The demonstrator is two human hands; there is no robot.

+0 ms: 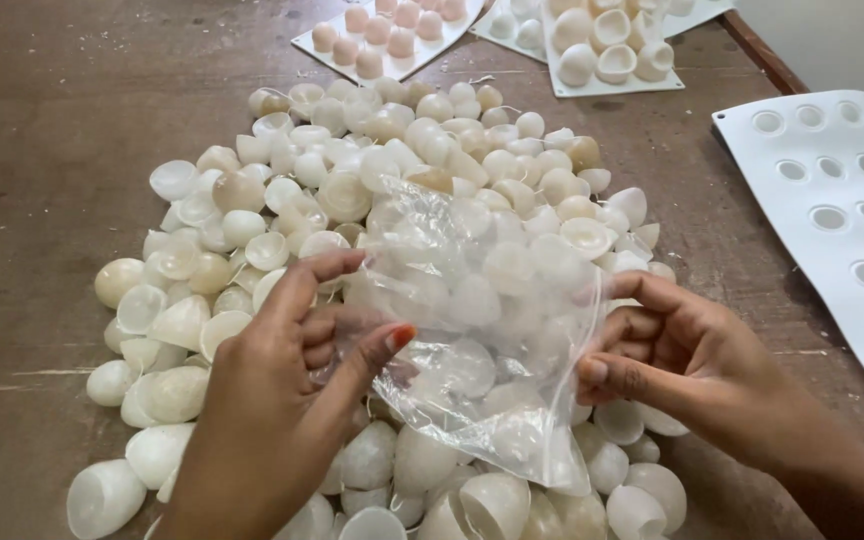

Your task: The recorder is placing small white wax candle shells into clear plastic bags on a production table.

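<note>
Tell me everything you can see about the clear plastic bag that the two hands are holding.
The clear, crinkled thin plastic bag is held up over a heap of white, dome-shaped shell halves on a brown wooden table. It looks soft, glossy and wrinkled, and appears empty; the shells show through it. The left hand pinches its left edge between thumb and fingers, and the right hand pinches its right edge. Its lower corner hangs down toward the shells; whether it touches them is unclear.

You hold a crumpled, clear plastic bag (pixel 482 330) at the near centre, pinched at its left and right edges.
</note>
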